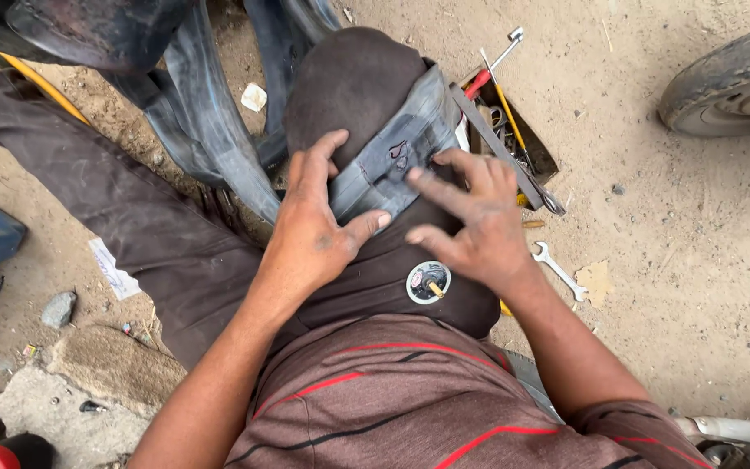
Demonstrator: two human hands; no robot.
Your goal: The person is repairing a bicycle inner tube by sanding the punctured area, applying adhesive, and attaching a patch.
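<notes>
Nearest to me: striped brown shirt (392,408) w/ red and black lines, soft knit, then both forearms running up to the knee (353,82), which is covered in dark brown cloth. A small round patch w/ a yellow valve stub (428,282) sits on the thigh, just below the right hand (470,230). The rubber tube (392,156) is draped over the knee, right under both hands; its long axis runs diagonally, from lower left up toward the upper right. Left hand (314,226) lies flat, fingers spread wide, thumb pressing the tube's lower edge. Right hand is also open, fingers fanned, tips pressing the tube's surface; neither hand is closed round anything. Both are about equally near, one on each side of a scuffed spot on the dull grey, matte rubber. Further off: a wrench (557,269) on sandy dirt, a box of tools (509,130) beside the knee, more black tube (210,130) hanging left, a tyre (731,82) at far right.
</notes>
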